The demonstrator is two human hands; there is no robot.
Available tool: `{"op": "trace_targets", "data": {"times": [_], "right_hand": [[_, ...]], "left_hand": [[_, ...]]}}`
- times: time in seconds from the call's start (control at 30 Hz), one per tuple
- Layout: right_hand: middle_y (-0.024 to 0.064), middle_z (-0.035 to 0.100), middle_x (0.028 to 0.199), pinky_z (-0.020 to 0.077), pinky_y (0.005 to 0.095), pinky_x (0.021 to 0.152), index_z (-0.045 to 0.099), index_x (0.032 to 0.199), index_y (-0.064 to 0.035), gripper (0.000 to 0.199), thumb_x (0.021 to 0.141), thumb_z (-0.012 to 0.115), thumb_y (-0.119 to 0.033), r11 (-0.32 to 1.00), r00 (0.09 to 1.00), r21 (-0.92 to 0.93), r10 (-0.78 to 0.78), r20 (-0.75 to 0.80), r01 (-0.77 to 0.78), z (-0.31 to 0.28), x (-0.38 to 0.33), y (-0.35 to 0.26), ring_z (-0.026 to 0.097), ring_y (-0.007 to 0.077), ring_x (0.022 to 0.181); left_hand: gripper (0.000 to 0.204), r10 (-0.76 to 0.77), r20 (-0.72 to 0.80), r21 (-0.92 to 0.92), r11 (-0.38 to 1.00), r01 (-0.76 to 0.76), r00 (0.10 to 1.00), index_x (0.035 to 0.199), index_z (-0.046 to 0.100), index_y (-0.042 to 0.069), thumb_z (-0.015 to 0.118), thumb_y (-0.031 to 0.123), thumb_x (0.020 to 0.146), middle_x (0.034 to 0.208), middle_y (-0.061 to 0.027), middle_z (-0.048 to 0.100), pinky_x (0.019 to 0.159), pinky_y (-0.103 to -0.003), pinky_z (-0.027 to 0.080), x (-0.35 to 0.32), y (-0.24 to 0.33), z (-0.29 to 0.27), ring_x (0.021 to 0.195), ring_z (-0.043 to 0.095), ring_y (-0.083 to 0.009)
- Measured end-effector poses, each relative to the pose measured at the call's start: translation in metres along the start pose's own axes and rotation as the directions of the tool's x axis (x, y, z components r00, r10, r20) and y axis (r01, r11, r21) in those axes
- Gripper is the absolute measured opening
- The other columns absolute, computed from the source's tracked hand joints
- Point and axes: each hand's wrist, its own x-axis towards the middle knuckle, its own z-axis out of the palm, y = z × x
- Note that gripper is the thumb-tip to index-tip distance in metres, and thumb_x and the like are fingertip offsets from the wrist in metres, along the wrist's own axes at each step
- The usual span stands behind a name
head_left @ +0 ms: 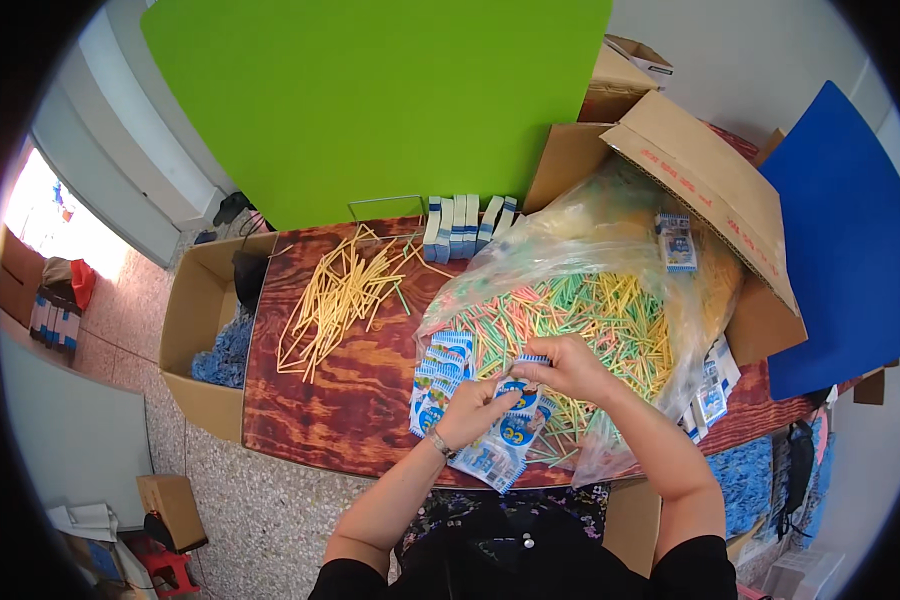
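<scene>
In front of me, a small blue-and-white packet (517, 395) is held between both hands. My left hand (467, 414) grips its lower left side, with the thumb lying across the front. At the top edge my right hand (573, 369) pinches the packet with thumb and fingers. Below it, more packets (489, 464) hang over the table's front edge, and a stack of others (448, 365) sits to the left of my hands. Just beyond lies a heap of thin pink, green and yellow sticks (570, 310) in an opened see-through plastic bag (510, 262).
Longer pale-yellow sticks (345, 300) lie loose on the red-brown wooden table (270, 415). Bundled blue-and-white packs (465, 225) stand at the back edge. A tipped cardboard box (705, 190) holds the bag, with a blue board (845, 240) beside it. Another box (202, 405) stands left.
</scene>
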Motion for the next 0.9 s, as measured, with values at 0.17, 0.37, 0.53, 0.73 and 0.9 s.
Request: {"op": "trace_targets", "data": {"times": [0.17,0.37,0.53,0.73,0.9], "right_hand": [[0.0134,0.066,0.082,0.0490,0.0346,0.063,0.065,0.094,-0.0044,0.020,0.086,0.067,-0.022,0.993,0.997,-0.100,-0.051,0.062,0.057,0.001,-0.009,0.001,0.065,0.0276,0.070],[0.0120,0.067,0.101,0.0512,0.0307,0.077,0.061,0.115,-0.0027,0.031,0.086,0.065,-0.015,0.936,0.924,-0.119,0.296,-0.242,-0.331,-0.048,0.020,0.090,0.066,0.0212,0.086],[0.0214,0.061,0.117,0.0504,0.0462,0.086,0.055,0.122,-0.0057,0.054,0.077,0.069,-0.031,0.674,0.862,-0.581,0.174,-0.476,-0.456,-0.039,0.045,0.176,0.061,0.0378,0.101],[0.0201,0.064,0.111,0.0528,0.0463,0.083,0.061,0.113,-0.0051,0.041,0.081,0.065,-0.030,0.577,0.739,-0.469,0.451,-0.500,-0.669,-0.018,0.078,0.138,0.064,0.0349,0.098],[0.0187,0.065,0.115,0.0508,0.0472,0.087,0.064,0.110,-0.0051,0.039,0.086,0.055,-0.035,0.510,0.697,-0.476,0.491,-0.522,-0.716,-0.021,0.082,0.141,0.065,0.0337,0.101]], "left_hand": [[0.026,0.188,-0.160,0.355,0.927,-0.121,0.969,0.077,0.064,0.002,0.078,0.024,0.079,0.063,-0.0018,0.058,0.051,-0.026,0.040,0.000,-0.012,0.002,0.058,0.047,-0.0042],[0.035,0.190,-0.306,0.297,0.950,-0.096,0.933,0.067,0.055,0.004,0.083,0.025,0.071,0.060,-0.0012,0.054,0.051,-0.025,0.040,-0.004,0.002,0.008,0.057,0.050,-0.0068],[0.033,0.218,-0.290,0.208,0.965,-0.161,0.932,0.067,0.056,0.005,0.082,0.024,0.075,0.057,0.0034,0.051,0.048,-0.023,0.037,-0.001,-0.002,0.017,0.053,0.044,-0.0038],[0.033,0.179,-0.324,0.210,0.971,-0.114,0.929,0.067,0.055,0.005,0.082,0.023,0.075,0.058,0.0034,0.051,0.047,-0.023,0.036,-0.010,-0.009,0.006,0.054,0.044,-0.0033],[0.032,0.251,-0.311,0.282,0.945,-0.163,0.917,0.069,0.057,0.004,0.082,0.022,0.075,0.059,0.0029,0.054,0.048,-0.023,0.037,-0.008,-0.001,0.011,0.055,0.046,-0.0035]]}}
